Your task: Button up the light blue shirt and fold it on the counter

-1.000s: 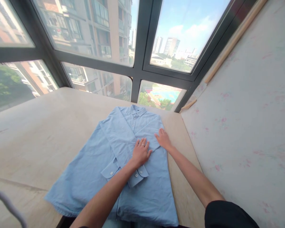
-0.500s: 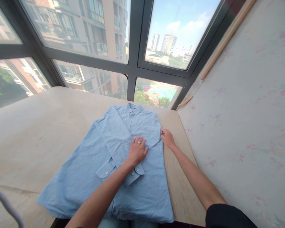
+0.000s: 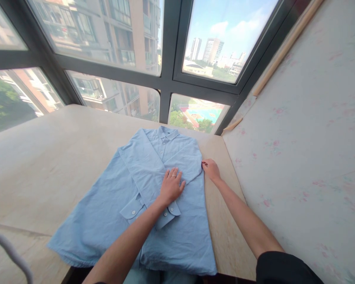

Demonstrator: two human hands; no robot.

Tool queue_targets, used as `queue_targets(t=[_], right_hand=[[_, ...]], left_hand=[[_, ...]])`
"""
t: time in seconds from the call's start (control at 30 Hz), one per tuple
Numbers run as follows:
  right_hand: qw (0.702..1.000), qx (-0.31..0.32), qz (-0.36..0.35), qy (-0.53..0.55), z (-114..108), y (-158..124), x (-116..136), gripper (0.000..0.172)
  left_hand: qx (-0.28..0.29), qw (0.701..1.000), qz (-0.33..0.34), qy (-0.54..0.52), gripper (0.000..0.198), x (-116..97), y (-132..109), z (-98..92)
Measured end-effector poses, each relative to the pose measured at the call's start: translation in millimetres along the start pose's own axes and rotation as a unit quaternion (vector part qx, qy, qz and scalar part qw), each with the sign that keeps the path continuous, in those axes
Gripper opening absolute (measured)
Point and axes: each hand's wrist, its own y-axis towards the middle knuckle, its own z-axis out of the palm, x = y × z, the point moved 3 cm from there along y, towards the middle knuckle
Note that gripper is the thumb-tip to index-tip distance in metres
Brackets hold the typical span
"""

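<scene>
A light blue button-up shirt (image 3: 100,209) lies front up on a pale surface, its collar toward the window. Both sleeves are folded across the front, and the buttoned cuffs rest near the middle. My left hand (image 3: 171,185), with a ring on one finger, presses flat on the crossed sleeves, fingers spread. At the shirt's right edge, by the sleeve fold, my right hand (image 3: 211,169) pinches the fabric between thumb and fingers. The left forearm covers part of the shirt's lower front.
The pale marble-like sill (image 3: 62,157) runs up to dark window frames (image 3: 165,85). A wall with floral paper (image 3: 298,157) closes off the right side, its torn edge near the window. A grey cable (image 3: 12,254) curves at lower left.
The camera view has shifted slightly. Both hands keep their places on the shirt, which lies as before.
</scene>
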Motion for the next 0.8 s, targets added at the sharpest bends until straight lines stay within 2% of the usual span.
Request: queue_targets(t=[0.23,0.43,0.8], right_hand=[[1.0,-0.016,0.007,-0.001,-7,-2,-5,0.02],[1.0,-0.003,0.025,-0.015,-8,10,-4,0.022],[0.99,0.125,0.057,-0.038,-1,35,0,0.026]], left_hand=[[-0.005,1.0,-0.003,-0.008,0.05,1,1,0.3],[-0.011,1.0,-0.001,-0.01,0.049,1,0,0.6],[-0.011,1.0,-0.002,-0.008,0.049,0,0,-1.4]])
